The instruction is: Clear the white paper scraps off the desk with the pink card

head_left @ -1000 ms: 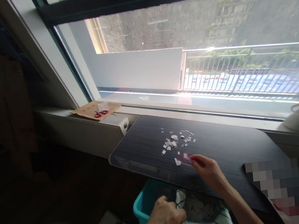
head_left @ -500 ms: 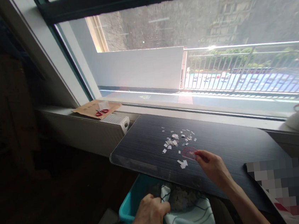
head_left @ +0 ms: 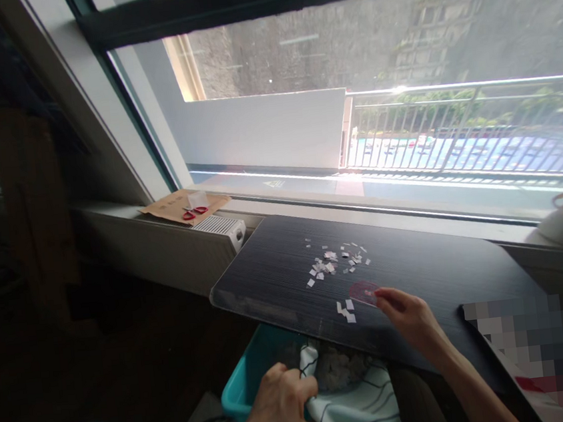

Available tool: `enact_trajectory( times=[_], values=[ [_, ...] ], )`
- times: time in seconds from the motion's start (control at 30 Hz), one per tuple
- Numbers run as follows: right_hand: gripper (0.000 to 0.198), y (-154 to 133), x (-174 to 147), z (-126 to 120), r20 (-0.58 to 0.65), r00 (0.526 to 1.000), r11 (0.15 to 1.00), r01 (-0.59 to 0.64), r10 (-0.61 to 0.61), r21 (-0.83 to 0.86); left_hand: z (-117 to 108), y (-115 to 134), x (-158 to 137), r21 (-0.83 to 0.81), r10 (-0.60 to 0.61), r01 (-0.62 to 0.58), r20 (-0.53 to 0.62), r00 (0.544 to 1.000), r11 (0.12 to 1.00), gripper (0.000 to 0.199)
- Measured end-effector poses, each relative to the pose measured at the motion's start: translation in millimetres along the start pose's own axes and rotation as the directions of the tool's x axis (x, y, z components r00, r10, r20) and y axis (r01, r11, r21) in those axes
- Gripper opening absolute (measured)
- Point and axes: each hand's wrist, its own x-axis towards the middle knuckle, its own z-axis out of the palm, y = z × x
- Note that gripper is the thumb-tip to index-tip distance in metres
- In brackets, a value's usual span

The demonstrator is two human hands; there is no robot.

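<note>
In my right hand point(head_left: 407, 315), a see-through pink protractor point(head_left: 364, 292) is pinched between thumb and fingers, low over the dark tabletop point(head_left: 416, 250). Small white paper pieces point(head_left: 346, 313) lie just in front of it, near the table's front edge. Further back is a loose scatter of more cut paper pieces point(head_left: 328, 265). Below the edge, my left hand point(head_left: 286, 402) is closed on a pale cloth point(head_left: 362, 407) with dark lines. That cloth lies across a teal bin point(head_left: 233, 398), which holds whitish scraps point(head_left: 341, 368).
Red-handled scissors point(head_left: 195, 212) rest on a brown paper envelope point(head_left: 160, 207) on the sill, beside a white radiator point(head_left: 220, 225). A window with a railing point(head_left: 454, 126) outside runs behind the table. A blurred-out object point(head_left: 537, 345) sits at the right front.
My right hand and the protractor have shifted slightly right and toward the front edge. The nearest paper pieces are spread a little differently. My left hand still grips the cloth.
</note>
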Motion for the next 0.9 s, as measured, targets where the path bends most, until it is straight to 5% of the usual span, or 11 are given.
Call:
enact_trajectory(
  times=[0.33,0.67,0.9],
  values=[
    [0.034,-8,-13,-7,0.022,0.998,0.998,0.062,-0.063,0.023,-2,10,-23,-0.005,-0.040,0.040,-0.021,0.999,0.999,0.014],
    [0.035,-25,4,1,0.062,0.979,0.979,0.190,-0.195,0.079,-29,23,-28,0.084,-0.035,0.038,-0.035,0.999,0.996,0.016],
    [0.029,-22,-3,5,0.096,0.974,0.974,0.193,-0.204,0.116,-21,19,-26,0.058,-0.059,0.060,-0.029,0.998,0.997,0.013]
  ],
)
